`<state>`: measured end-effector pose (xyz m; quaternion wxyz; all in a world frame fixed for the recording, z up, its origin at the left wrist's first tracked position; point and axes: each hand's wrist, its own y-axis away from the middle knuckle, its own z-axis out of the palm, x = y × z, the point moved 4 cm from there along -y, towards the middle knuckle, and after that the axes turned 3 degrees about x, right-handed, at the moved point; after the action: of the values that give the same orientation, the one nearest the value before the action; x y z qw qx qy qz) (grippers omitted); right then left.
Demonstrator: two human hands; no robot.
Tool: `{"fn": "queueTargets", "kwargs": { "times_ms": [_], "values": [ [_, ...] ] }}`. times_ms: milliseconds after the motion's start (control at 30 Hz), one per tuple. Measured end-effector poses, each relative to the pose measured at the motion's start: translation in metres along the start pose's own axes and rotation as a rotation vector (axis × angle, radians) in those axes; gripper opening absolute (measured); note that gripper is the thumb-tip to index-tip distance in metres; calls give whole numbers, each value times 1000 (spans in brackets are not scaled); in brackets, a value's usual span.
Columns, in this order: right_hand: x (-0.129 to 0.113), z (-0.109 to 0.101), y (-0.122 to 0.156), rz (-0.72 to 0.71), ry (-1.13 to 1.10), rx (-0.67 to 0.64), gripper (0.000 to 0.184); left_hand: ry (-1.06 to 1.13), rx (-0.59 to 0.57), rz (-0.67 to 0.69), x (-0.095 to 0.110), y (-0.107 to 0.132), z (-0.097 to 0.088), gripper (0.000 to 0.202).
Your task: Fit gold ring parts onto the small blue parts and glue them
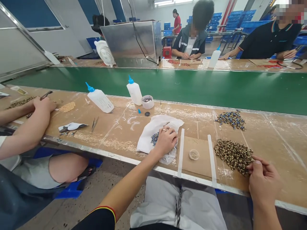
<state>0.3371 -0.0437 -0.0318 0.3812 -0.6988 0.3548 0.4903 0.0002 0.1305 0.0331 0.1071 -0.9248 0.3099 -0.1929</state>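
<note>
— Curled downward, the left hand is laid on a white cloth, over a small clump of blue pieces. Whether one is pinched cannot be told.
— And the right hand?
— Thumb and forefinger are drawn close together at the near edge of a heap of brown pieces on the table. A held piece cannot be made out.
— What is found between the hands?
— A small ring is seen on a cardboard sheet, between two white strips.
— And farther back?
— A second heap, blue mixed with brown, is set near the green belt. To the left are placed a tilted glue bottle, an upright glue bottle and a little tub.
</note>
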Motion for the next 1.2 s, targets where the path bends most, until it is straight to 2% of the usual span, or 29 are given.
{"fn": "queueTargets", "kwargs": {
  "times_ms": [200,367,633,767,933,1067,1200],
  "values": [
    [-1,-2,1,0,-4,-11,45,-10,54,-82,-11,11,-14,12],
    [-6,-3,4,19,15,-122,43,-50,93,-129,-8,14,-18,12],
    [-2,-4,5,52,54,-140,47,-110,-43,-43,7,-6,-2,15],
    [-7,-1,5,73,62,-157,45,-176,-56,-26,2,5,-15,18],
    [-14,0,6,85,61,-159,41,-181,2,-76,2,27,-33,20],
    [-23,-3,10,74,53,-152,39,-96,-50,-42,19,35,-28,14],
    [-27,-6,12,45,58,-119,37,-64,-133,-71,31,31,-16,9]
  ]
}}
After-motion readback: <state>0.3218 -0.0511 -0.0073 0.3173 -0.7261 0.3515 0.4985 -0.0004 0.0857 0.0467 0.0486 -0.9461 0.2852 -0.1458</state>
